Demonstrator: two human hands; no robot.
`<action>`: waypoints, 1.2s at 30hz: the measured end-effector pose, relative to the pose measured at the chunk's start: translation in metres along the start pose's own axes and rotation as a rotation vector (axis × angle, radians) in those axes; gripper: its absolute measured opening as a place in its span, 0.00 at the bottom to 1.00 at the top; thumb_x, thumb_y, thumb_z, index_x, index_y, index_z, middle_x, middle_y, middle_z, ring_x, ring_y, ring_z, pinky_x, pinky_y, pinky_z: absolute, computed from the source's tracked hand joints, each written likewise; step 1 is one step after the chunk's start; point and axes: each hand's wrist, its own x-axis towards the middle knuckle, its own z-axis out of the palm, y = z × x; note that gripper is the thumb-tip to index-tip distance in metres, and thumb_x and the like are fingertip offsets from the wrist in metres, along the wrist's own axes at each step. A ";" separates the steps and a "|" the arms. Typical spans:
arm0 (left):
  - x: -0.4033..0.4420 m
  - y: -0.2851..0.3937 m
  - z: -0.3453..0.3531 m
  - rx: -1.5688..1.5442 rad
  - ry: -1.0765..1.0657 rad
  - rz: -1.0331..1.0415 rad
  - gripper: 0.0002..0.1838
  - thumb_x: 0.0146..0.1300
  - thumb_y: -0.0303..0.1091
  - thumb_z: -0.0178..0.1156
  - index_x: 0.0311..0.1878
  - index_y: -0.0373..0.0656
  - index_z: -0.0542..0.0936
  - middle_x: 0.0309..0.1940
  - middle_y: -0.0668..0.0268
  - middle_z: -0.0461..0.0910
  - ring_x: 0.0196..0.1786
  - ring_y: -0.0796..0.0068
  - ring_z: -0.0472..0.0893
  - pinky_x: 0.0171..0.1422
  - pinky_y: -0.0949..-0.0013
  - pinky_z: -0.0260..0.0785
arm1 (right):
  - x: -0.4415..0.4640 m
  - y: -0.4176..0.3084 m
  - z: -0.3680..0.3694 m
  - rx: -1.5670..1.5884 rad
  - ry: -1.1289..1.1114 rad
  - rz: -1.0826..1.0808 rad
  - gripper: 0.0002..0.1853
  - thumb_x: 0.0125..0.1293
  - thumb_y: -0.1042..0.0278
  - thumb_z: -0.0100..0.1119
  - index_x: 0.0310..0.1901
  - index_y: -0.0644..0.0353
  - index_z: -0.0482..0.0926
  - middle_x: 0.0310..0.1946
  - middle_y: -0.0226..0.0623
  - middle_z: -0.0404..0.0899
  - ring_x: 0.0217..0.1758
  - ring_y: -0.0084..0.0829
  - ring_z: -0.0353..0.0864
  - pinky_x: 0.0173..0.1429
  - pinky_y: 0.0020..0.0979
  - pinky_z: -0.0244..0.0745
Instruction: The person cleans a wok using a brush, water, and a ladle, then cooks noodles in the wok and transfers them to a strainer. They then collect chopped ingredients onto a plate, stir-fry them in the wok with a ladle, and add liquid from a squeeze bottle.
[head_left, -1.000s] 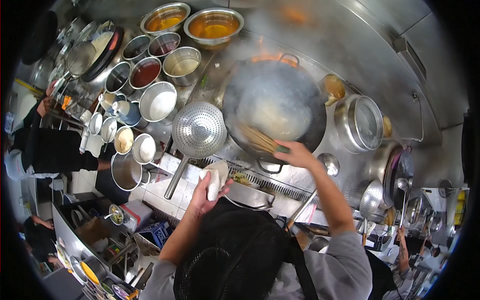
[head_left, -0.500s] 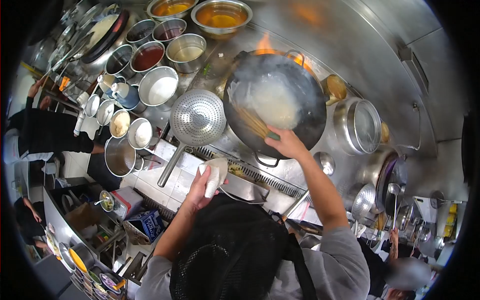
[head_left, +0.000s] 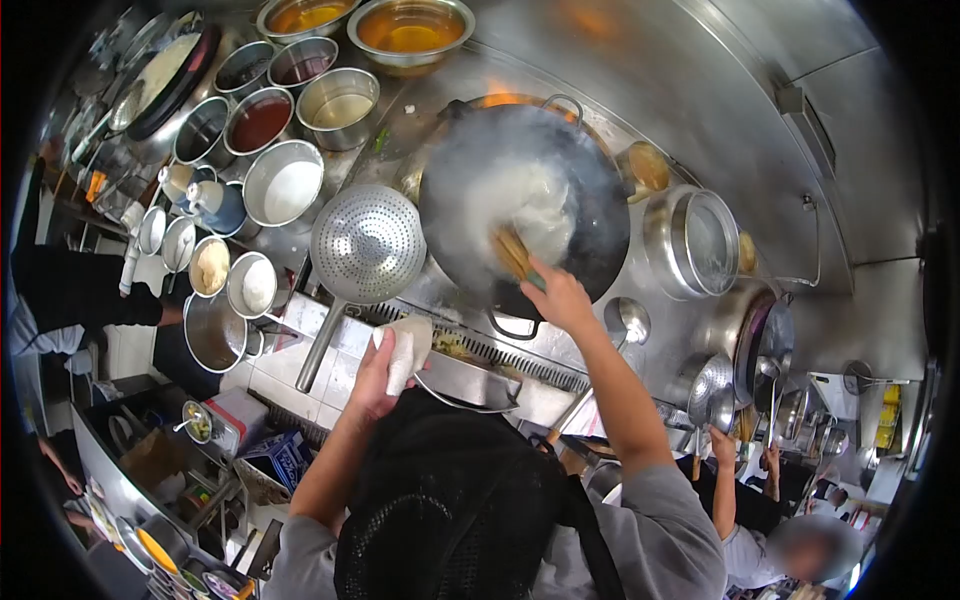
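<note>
My right hand (head_left: pixel 562 296) is closed round the green-banded end of a bamboo brush (head_left: pixel 512 252). The bristles rest inside a large black wok (head_left: pixel 450 215), at the edge of steaming, whitish liquid (head_left: pixel 540 205). Steam blurs part of the wok, and flame shows behind its far rim. My left hand (head_left: pixel 374 376) holds a folded white cloth (head_left: pixel 405 350) near the stove's front edge. Just beyond the cloth, a perforated strainer (head_left: pixel 368 243) lies left of the wok with its handle toward me.
Metal pots of sauces and powders (head_left: pixel 283 183) stand at the left. Two bowls of orange liquid (head_left: pixel 410 30) sit at the back. A lidded steel pot (head_left: pixel 690 245) and a ladle (head_left: pixel 627 320) are on the right. Co-workers stand at both sides; one co-worker's hand (head_left: pixel 722 446) is at lower right.
My right hand has swept the brush across the wok toward its middle. The view has shifted, moving the stove items left. A co-worker's raised arm now shows at lower right.
</note>
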 end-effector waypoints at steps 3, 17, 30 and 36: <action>0.001 -0.002 0.006 -0.040 0.026 -0.037 0.31 0.83 0.60 0.45 0.75 0.48 0.66 0.60 0.59 0.83 0.47 0.62 0.89 0.33 0.71 0.80 | -0.026 0.040 -0.052 -0.070 -0.154 -0.060 0.32 0.68 0.47 0.67 0.73 0.40 0.76 0.48 0.57 0.85 0.53 0.60 0.86 0.59 0.53 0.82; 0.044 -0.037 0.109 -0.289 -0.127 -0.312 0.30 0.85 0.58 0.41 0.76 0.46 0.66 0.66 0.58 0.75 0.67 0.54 0.79 0.74 0.40 0.73 | 0.092 -0.055 0.005 0.661 -0.059 0.225 0.38 0.71 0.48 0.66 0.77 0.58 0.70 0.27 0.45 0.86 0.23 0.34 0.85 0.27 0.36 0.79; 0.077 -0.072 0.127 -0.184 -0.038 -0.064 0.26 0.75 0.40 0.67 0.66 0.36 0.70 0.56 0.59 0.80 0.56 0.67 0.83 0.59 0.60 0.81 | -0.006 0.089 -0.142 0.076 -0.647 -0.230 0.35 0.66 0.47 0.73 0.74 0.42 0.77 0.54 0.45 0.88 0.52 0.33 0.86 0.57 0.36 0.81; 0.087 -0.084 0.120 -0.145 -0.077 -0.020 0.31 0.74 0.45 0.70 0.65 0.31 0.68 0.55 0.57 0.79 0.53 0.68 0.82 0.58 0.62 0.79 | 0.051 0.010 -0.070 0.664 -0.760 -0.009 0.36 0.68 0.53 0.74 0.77 0.38 0.73 0.37 0.26 0.83 0.25 0.17 0.72 0.27 0.25 0.72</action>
